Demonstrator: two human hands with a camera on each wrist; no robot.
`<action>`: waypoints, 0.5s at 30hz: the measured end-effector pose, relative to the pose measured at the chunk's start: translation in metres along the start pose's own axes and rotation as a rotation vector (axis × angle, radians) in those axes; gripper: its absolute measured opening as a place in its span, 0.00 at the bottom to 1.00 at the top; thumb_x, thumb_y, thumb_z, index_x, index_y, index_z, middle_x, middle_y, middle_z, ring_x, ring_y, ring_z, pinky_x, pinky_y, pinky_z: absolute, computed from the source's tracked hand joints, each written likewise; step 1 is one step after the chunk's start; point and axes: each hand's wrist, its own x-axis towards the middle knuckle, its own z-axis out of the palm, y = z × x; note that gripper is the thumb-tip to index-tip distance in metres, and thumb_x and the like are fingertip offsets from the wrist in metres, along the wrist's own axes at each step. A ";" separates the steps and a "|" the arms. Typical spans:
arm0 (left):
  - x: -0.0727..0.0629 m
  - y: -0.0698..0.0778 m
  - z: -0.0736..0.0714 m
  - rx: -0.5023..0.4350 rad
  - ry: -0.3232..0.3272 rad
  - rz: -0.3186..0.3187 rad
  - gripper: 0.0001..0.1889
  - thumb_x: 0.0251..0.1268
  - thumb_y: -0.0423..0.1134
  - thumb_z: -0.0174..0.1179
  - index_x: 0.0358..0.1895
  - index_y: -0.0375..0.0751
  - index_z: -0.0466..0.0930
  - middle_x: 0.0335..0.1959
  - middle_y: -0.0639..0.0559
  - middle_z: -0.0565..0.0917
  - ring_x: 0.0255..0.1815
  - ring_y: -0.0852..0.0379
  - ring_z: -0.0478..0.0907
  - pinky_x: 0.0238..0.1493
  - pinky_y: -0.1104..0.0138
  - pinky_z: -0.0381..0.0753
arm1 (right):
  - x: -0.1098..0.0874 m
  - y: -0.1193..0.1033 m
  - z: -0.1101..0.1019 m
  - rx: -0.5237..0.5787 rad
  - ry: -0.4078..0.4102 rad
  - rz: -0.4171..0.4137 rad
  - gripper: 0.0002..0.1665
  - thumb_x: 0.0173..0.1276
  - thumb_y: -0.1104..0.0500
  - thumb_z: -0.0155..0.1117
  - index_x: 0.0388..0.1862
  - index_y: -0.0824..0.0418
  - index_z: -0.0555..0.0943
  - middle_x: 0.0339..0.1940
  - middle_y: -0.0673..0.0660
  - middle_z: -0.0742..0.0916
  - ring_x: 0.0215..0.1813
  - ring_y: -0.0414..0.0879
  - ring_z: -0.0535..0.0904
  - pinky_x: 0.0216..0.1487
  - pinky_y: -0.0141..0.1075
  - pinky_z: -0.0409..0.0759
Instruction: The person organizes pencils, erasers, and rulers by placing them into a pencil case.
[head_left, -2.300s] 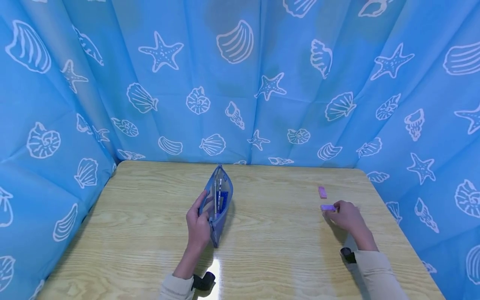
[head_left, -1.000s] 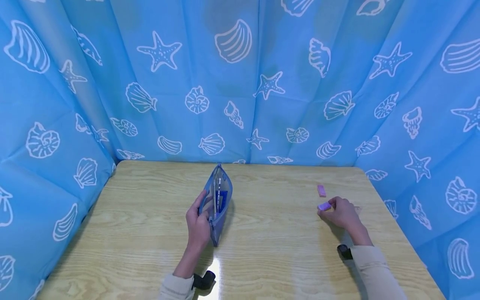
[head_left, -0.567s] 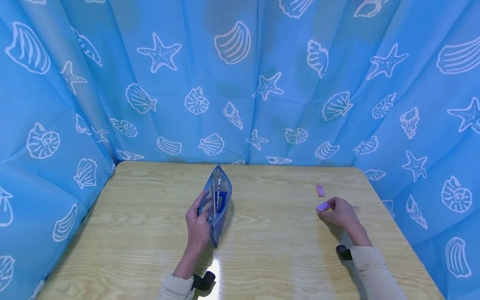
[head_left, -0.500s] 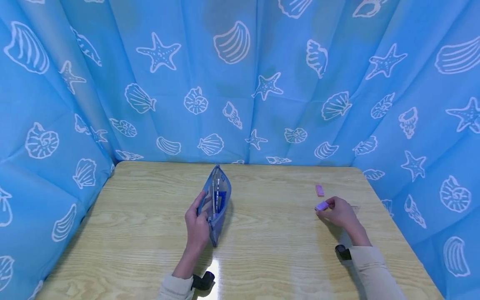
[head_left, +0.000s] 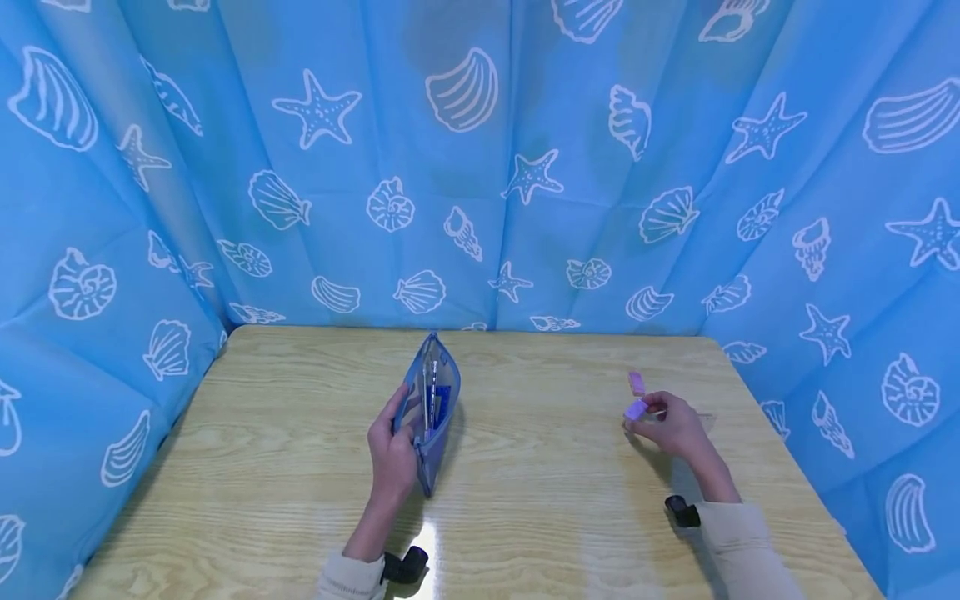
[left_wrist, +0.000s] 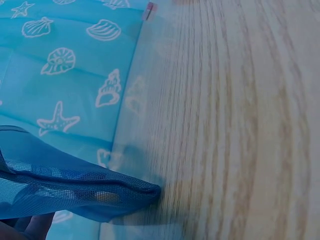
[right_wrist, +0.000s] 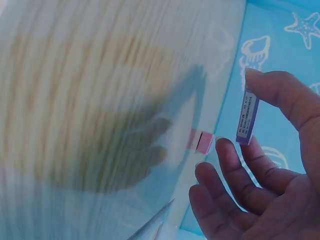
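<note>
My left hand [head_left: 393,458] grips the near left side of a blue mesh pencil pouch [head_left: 442,446], its zip mouth spread wide. Inside stand pencils [head_left: 431,400] and a dark blue flat thing [head_left: 444,402]. The pouch's mesh end [left_wrist: 85,192] shows in the left wrist view, fingers partly hidden beneath. Over on the right, my right hand [head_left: 675,427] pinches a small purple eraser [head_left: 636,409] between thumb and fingertip. In the right wrist view that eraser [right_wrist: 247,116] stands on end, its printed label showing. Just beyond lies a pink eraser [head_left: 636,383] on the table.
The wooden table [head_left: 540,517] meets a blue shell-patterned curtain [head_left: 465,167] at its back and sides. By the right wrist lies a clear, thin flat piece [head_left: 707,421]. A thin pointed edge [right_wrist: 150,221] shows low in the right wrist view.
Right hand has shifted slightly left with the purple eraser, which has turned from lying level to tilted. Left hand and pouch keep their place; the whole view drifts a little.
</note>
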 end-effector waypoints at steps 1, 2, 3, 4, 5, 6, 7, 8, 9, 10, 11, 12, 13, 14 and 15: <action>0.000 0.000 0.000 0.000 0.001 0.000 0.37 0.55 0.18 0.37 0.74 0.28 0.64 0.71 0.32 0.72 0.67 0.33 0.75 0.64 0.50 0.78 | -0.001 0.000 0.001 0.007 -0.003 -0.004 0.35 0.64 0.53 0.74 0.59 0.75 0.75 0.54 0.73 0.82 0.55 0.65 0.79 0.52 0.53 0.81; 0.000 -0.001 0.000 -0.001 0.001 0.001 0.37 0.55 0.18 0.37 0.74 0.27 0.64 0.71 0.32 0.72 0.67 0.33 0.75 0.64 0.51 0.78 | -0.002 -0.001 0.002 0.012 -0.002 -0.005 0.35 0.64 0.53 0.74 0.60 0.75 0.75 0.55 0.73 0.82 0.55 0.64 0.79 0.53 0.52 0.81; 0.000 -0.001 0.000 -0.001 0.003 0.003 0.37 0.55 0.18 0.37 0.74 0.27 0.64 0.71 0.32 0.72 0.67 0.33 0.75 0.64 0.51 0.78 | -0.002 -0.002 0.004 0.021 -0.003 -0.013 0.35 0.64 0.52 0.74 0.61 0.74 0.75 0.55 0.72 0.82 0.55 0.64 0.79 0.52 0.51 0.82; 0.000 -0.001 0.000 -0.004 0.004 0.005 0.37 0.55 0.18 0.37 0.74 0.27 0.64 0.71 0.32 0.72 0.67 0.33 0.75 0.64 0.51 0.78 | -0.002 -0.003 0.005 0.030 -0.002 -0.023 0.35 0.64 0.53 0.74 0.61 0.74 0.75 0.55 0.72 0.83 0.55 0.64 0.79 0.52 0.50 0.81; 0.001 -0.001 -0.001 -0.005 0.005 0.008 0.37 0.55 0.18 0.37 0.74 0.27 0.64 0.71 0.32 0.72 0.67 0.33 0.75 0.64 0.51 0.78 | -0.003 -0.004 0.005 0.044 -0.004 -0.034 0.35 0.64 0.53 0.74 0.62 0.74 0.75 0.55 0.71 0.83 0.55 0.63 0.79 0.51 0.49 0.81; 0.001 -0.001 -0.001 -0.006 0.005 0.010 0.37 0.54 0.17 0.37 0.74 0.27 0.64 0.71 0.32 0.72 0.67 0.33 0.75 0.64 0.50 0.78 | -0.003 -0.005 0.006 0.059 -0.005 -0.044 0.34 0.63 0.54 0.74 0.62 0.73 0.76 0.55 0.71 0.84 0.54 0.63 0.80 0.51 0.48 0.81; 0.001 -0.001 -0.001 -0.009 0.005 0.011 0.37 0.54 0.17 0.36 0.74 0.27 0.64 0.71 0.32 0.72 0.67 0.33 0.75 0.64 0.50 0.78 | -0.004 -0.006 0.007 0.071 -0.010 -0.061 0.34 0.63 0.54 0.74 0.61 0.74 0.76 0.54 0.71 0.84 0.54 0.62 0.80 0.50 0.47 0.81; 0.001 -0.002 -0.001 -0.010 0.007 0.011 0.37 0.54 0.17 0.36 0.74 0.26 0.64 0.71 0.32 0.72 0.67 0.33 0.75 0.63 0.50 0.78 | -0.004 -0.007 0.008 0.084 -0.014 -0.069 0.33 0.63 0.55 0.74 0.60 0.73 0.76 0.53 0.70 0.84 0.53 0.62 0.80 0.50 0.46 0.81; 0.001 -0.002 -0.001 -0.009 0.009 0.009 0.37 0.54 0.17 0.36 0.74 0.26 0.64 0.71 0.32 0.72 0.66 0.33 0.75 0.63 0.50 0.79 | -0.004 -0.007 0.009 0.095 -0.022 -0.081 0.32 0.63 0.55 0.74 0.60 0.73 0.77 0.53 0.70 0.85 0.53 0.61 0.80 0.50 0.45 0.81; 0.001 -0.002 -0.001 -0.008 0.009 0.009 0.37 0.54 0.17 0.36 0.74 0.26 0.64 0.71 0.31 0.72 0.66 0.33 0.75 0.63 0.50 0.79 | -0.005 -0.008 0.010 0.103 -0.024 -0.088 0.31 0.62 0.56 0.75 0.59 0.73 0.77 0.52 0.69 0.85 0.53 0.61 0.81 0.50 0.44 0.81; 0.001 -0.002 -0.001 -0.009 0.011 0.007 0.37 0.53 0.17 0.36 0.74 0.26 0.64 0.70 0.31 0.72 0.66 0.33 0.76 0.63 0.50 0.79 | -0.005 -0.009 0.012 0.105 -0.029 -0.098 0.31 0.62 0.56 0.75 0.58 0.73 0.77 0.52 0.69 0.85 0.52 0.60 0.81 0.50 0.43 0.80; 0.001 -0.001 -0.001 -0.011 0.013 0.006 0.37 0.53 0.17 0.36 0.73 0.26 0.64 0.70 0.31 0.73 0.66 0.33 0.76 0.63 0.50 0.79 | -0.005 -0.009 0.013 0.105 -0.030 -0.105 0.31 0.62 0.56 0.75 0.58 0.72 0.78 0.51 0.68 0.86 0.52 0.60 0.81 0.49 0.42 0.80; 0.000 -0.001 -0.001 -0.013 0.016 0.006 0.37 0.53 0.17 0.36 0.73 0.26 0.64 0.70 0.31 0.73 0.66 0.33 0.76 0.63 0.50 0.79 | -0.005 -0.009 0.014 0.105 -0.033 -0.113 0.31 0.62 0.56 0.75 0.58 0.72 0.78 0.51 0.68 0.86 0.52 0.59 0.81 0.50 0.41 0.80; 0.000 -0.001 -0.001 -0.014 0.017 0.007 0.37 0.53 0.17 0.36 0.73 0.26 0.64 0.70 0.31 0.73 0.66 0.33 0.76 0.63 0.50 0.79 | -0.005 -0.010 0.015 0.107 -0.030 -0.113 0.30 0.62 0.56 0.75 0.58 0.71 0.78 0.51 0.67 0.86 0.52 0.59 0.81 0.49 0.40 0.80; 0.000 0.000 -0.001 -0.013 0.016 0.008 0.37 0.53 0.17 0.36 0.73 0.26 0.64 0.70 0.31 0.73 0.66 0.33 0.76 0.63 0.50 0.79 | -0.005 -0.010 0.016 0.111 -0.033 -0.123 0.30 0.62 0.56 0.75 0.58 0.72 0.78 0.51 0.68 0.86 0.52 0.59 0.81 0.49 0.40 0.80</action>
